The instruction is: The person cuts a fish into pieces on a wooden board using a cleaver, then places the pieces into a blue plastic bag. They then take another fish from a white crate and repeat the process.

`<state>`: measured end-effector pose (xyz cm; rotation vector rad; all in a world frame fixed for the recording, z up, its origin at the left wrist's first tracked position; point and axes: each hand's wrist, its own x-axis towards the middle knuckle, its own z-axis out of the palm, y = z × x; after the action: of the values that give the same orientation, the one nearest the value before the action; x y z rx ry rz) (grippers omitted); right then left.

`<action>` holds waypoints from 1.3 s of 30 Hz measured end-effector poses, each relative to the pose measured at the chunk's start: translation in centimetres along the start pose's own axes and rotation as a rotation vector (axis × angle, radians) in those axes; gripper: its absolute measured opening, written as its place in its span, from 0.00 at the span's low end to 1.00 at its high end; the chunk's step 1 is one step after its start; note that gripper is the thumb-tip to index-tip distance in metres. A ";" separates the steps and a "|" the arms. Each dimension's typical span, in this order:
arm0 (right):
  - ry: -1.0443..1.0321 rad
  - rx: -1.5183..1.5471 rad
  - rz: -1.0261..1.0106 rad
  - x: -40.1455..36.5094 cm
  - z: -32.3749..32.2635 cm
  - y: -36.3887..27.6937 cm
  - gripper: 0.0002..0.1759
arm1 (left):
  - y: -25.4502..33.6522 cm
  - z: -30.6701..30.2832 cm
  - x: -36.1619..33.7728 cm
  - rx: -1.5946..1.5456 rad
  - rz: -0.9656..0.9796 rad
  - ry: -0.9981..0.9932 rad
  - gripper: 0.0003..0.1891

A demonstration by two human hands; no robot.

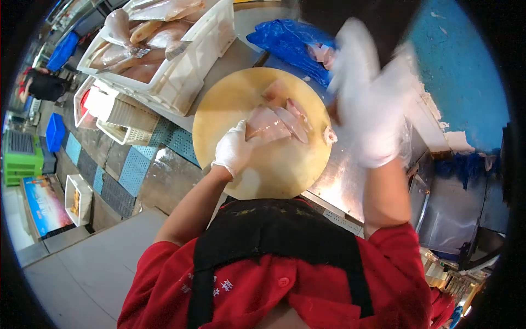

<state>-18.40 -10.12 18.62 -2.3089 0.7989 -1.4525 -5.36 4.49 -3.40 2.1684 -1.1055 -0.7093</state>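
Observation:
My left hand, in a white glove, grips the near-left edge of a pale piece of fish. That piece lies on a round yellowish cutting board, with narrower cut strips of fish close to its right side. A smaller bit of flesh lies behind it. Beyond the board's right edge, my right hand, also white-gloved, is raised and smeared by motion. Its fingers and anything in them cannot be made out.
A white crate heaped with whole fish stands at the back left. Behind the board lies a blue plastic bag with fish pieces at its opening. A small scrap sits at the board's right rim. A blue wall rises on the right.

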 end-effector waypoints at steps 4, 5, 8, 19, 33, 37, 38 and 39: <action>-1.182 -0.389 0.209 -14.3 4.4 9.6 0.24 | 0.0 -0.4 -0.8 0.040 0.009 -0.011 0.31; -1.117 -0.375 0.233 -14.1 3.8 9.9 0.23 | -0.4 -0.2 -0.8 0.084 0.048 0.048 0.27; -1.020 -0.378 0.230 -11.9 2.6 8.6 0.20 | 1.5 -1.7 -1.5 0.054 0.058 -0.059 0.28; -0.337 -0.160 0.048 -3.2 2.1 1.8 0.14 | 0.1 -0.2 -0.8 0.125 0.120 -0.013 0.22; -0.283 -0.104 0.056 1.7 0.3 2.0 0.16 | 0.3 1.0 0.6 0.145 0.232 0.076 0.21; -0.104 0.156 0.236 2.6 -0.4 -2.6 0.16 | -0.9 0.7 -0.2 0.197 0.221 0.082 0.27; -0.111 0.098 0.198 1.6 0.0 -2.4 0.16 | -1.6 1.1 -0.3 0.249 0.168 0.035 0.32; -0.201 -0.002 0.124 -1.5 1.1 -1.2 0.16 | -1.9 1.6 -0.3 0.244 0.163 0.037 0.32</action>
<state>-17.64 -8.32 17.63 -2.3160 0.8664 -1.1470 -5.58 5.27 -5.77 2.2476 -1.3925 -0.4801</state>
